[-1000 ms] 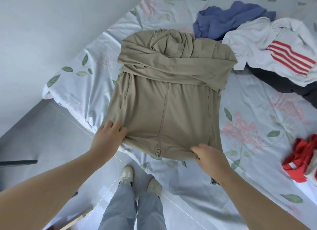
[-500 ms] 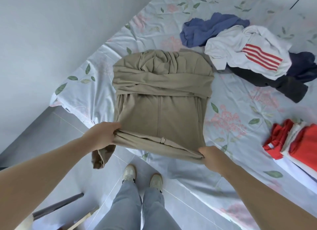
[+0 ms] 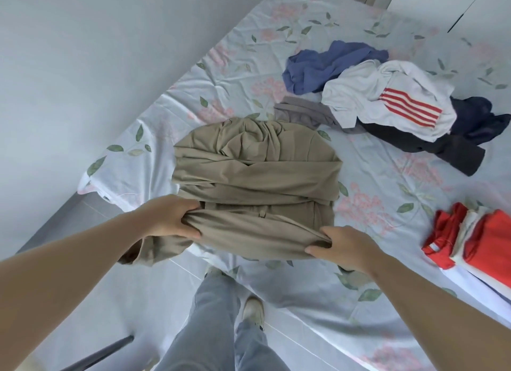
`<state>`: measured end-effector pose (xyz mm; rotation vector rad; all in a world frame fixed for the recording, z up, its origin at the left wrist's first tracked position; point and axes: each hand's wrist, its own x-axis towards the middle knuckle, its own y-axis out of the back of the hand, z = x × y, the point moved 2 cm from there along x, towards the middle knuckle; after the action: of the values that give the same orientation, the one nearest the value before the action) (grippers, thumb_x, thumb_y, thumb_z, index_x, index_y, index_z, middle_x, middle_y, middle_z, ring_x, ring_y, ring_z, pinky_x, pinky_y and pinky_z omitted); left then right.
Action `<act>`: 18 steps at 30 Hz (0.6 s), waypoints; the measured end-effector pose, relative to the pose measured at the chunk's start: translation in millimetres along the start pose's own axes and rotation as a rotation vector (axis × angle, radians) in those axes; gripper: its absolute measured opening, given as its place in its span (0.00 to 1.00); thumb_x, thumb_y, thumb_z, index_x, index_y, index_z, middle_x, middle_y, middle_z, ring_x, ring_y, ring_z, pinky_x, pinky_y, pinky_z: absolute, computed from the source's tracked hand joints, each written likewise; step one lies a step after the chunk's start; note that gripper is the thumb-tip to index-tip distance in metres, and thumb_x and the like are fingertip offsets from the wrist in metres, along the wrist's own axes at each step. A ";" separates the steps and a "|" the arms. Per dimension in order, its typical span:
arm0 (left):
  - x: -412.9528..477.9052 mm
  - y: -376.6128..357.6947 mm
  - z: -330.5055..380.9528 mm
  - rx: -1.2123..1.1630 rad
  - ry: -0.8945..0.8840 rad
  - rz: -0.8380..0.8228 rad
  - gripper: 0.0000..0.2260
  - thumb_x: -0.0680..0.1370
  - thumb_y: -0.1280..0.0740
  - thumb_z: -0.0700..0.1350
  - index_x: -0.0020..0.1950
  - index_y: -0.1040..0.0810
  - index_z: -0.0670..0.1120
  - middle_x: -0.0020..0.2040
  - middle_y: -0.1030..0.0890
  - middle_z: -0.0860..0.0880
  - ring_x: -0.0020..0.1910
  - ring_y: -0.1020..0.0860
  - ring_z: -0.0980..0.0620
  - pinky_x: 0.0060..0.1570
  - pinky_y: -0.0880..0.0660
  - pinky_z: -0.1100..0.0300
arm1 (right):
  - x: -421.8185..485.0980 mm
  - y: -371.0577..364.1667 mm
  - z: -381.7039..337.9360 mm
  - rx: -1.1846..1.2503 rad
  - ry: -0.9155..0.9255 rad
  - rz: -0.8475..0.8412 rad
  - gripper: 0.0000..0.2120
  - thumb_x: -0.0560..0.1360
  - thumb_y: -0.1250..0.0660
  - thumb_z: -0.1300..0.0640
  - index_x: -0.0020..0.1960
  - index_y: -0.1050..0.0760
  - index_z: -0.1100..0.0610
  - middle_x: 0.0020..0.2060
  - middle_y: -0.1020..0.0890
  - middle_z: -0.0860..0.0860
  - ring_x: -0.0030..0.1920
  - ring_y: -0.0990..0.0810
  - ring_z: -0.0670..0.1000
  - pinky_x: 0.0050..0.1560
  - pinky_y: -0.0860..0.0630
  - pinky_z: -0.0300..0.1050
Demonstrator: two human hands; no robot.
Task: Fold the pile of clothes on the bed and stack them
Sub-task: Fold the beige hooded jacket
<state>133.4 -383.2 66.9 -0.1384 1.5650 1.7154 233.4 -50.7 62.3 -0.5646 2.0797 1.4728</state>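
Khaki jacket (image 3: pixel 257 177) lies on the near corner of the bed (image 3: pixel 226 75), front side up. Its hood end points away from the person and its hem end points toward them. The zip line, its long axis, runs straight away from the person, roughly square to the bed's near edge. The sleeves are folded across the chest, lying left to right. The near hem is raised off the sheet and doubled over toward the hood, with the zip pull showing just past the fold. A loose part of the jacket hangs over the bed's edge under the left wrist.

The left hand (image 3: pixel 171 218) grips the hem's left corner, fingers curled round bunched cloth. The right hand (image 3: pixel 345 246) pinches the right corner, thumb beneath and fingers over the top.

Beyond the hood, just touching it, lies a grey garment (image 3: pixel 301 113). Past that is the unfolded pile: a blue garment (image 3: pixel 326 64), a white shirt (image 3: pixel 387 94) with red stripes on top, and a dark garment (image 3: pixel 442 149) under it. Well apart, at the right edge, sits a stack (image 3: pixel 475 238) of folded red and white clothes.

The person stands at the bed's corner in pale jeans (image 3: pixel 210 329) and light shoes on a grey floor, with a plain wall at left.
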 end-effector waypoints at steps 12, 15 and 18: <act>144.1 77.1 -65.8 0.050 -0.019 0.163 0.08 0.80 0.41 0.47 0.57 0.28 0.48 0.53 0.23 0.49 0.56 0.25 0.46 0.49 0.28 0.53 | 131.1 95.5 -13.4 -0.245 -0.038 0.375 0.10 0.79 0.43 0.51 0.43 0.38 0.54 0.39 0.26 0.51 0.42 0.25 0.57 0.39 0.35 0.46; 178.9 95.9 -86.8 0.078 -0.007 0.124 0.09 0.81 0.43 0.48 0.58 0.28 0.50 0.51 0.23 0.49 0.53 0.25 0.46 0.46 0.29 0.55 | 166.9 119.8 -16.1 -0.294 -0.052 0.392 0.07 0.79 0.42 0.53 0.45 0.32 0.56 0.43 0.23 0.53 0.45 0.23 0.58 0.41 0.33 0.47; 211.7 118.3 -98.0 0.122 0.018 0.135 0.11 0.81 0.46 0.47 0.60 0.28 0.51 0.53 0.22 0.48 0.52 0.25 0.45 0.46 0.30 0.55 | 202.6 140.3 -18.3 -0.338 -0.097 0.422 0.07 0.79 0.43 0.57 0.50 0.28 0.58 0.44 0.21 0.55 0.46 0.23 0.59 0.44 0.33 0.47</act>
<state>-122.7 -360.9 18.7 0.0132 1.7213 1.7192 -12.0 -30.3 41.4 -0.1685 1.9632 2.0694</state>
